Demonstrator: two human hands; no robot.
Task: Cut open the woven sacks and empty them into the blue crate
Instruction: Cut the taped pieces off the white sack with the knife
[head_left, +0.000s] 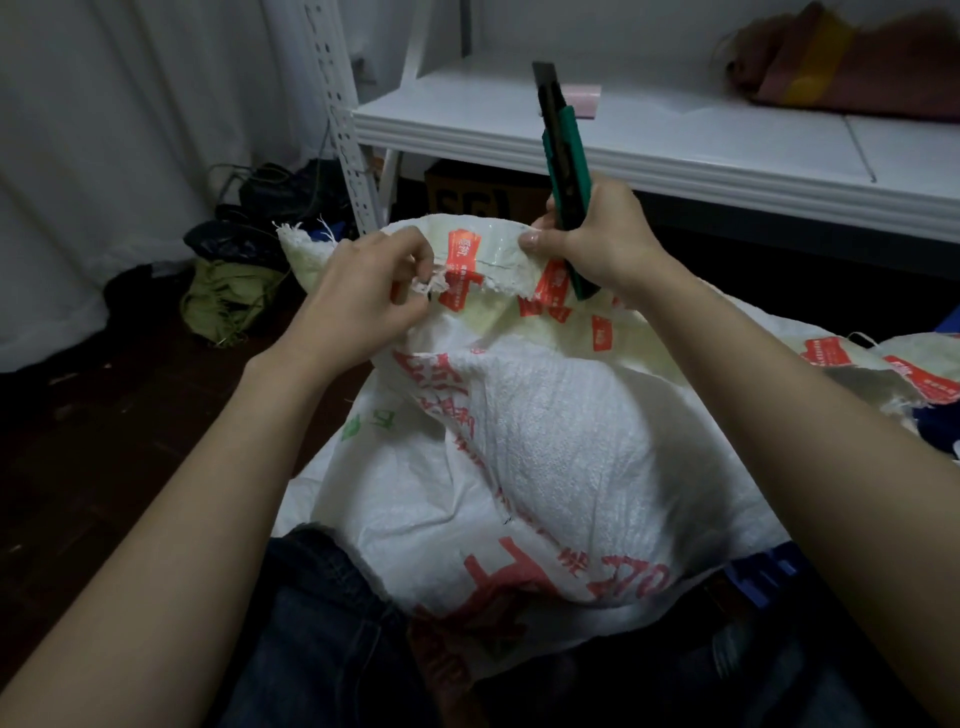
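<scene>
The fingers (415, 254) of the left hand (358, 296) pinch the frayed threads at the top edge of the woven sack (545, 441). The right hand (602, 239) grips a green utility knife (563, 171), blade end up, with its thumb pressing on the same edge. The bulging sack, printed in red, lies across the person's lap. The blue crate (763, 569) shows partly beneath the sack's right side. A white shelf (675, 145) stands beyond the sack.
</scene>
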